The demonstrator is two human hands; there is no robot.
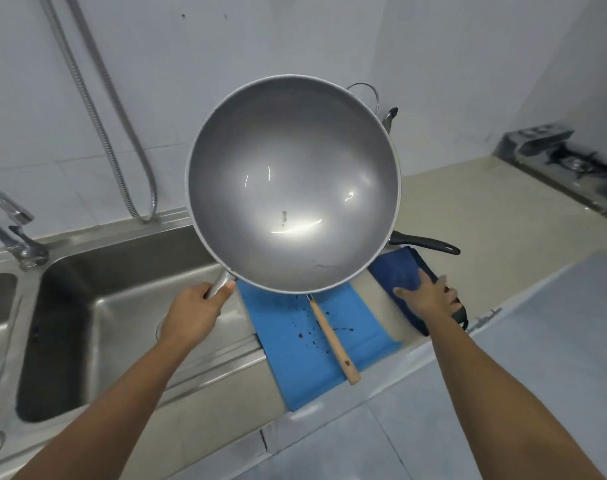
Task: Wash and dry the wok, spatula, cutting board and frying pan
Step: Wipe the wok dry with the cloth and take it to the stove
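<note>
Steel sink (87, 258) beside the counter, no dishes visible in its basin. My left hand (196, 308) grips the handle of the wok (293, 185), held up tilted, its bowl empty (one small speck low down). My right hand (428, 297) lies flat, fingers spread, on a dark blue cloth (404, 271), so I judge that drying the wok comes next. The spatula (333, 337) lies on the blue mat (288, 358), and the frying pan (423, 243) waits behind.

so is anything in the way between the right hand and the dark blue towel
Nothing visible. The right hand lies flat on the dark blue towel on the counter, clear of the wok, which the left hand holds up by its handle.
</note>
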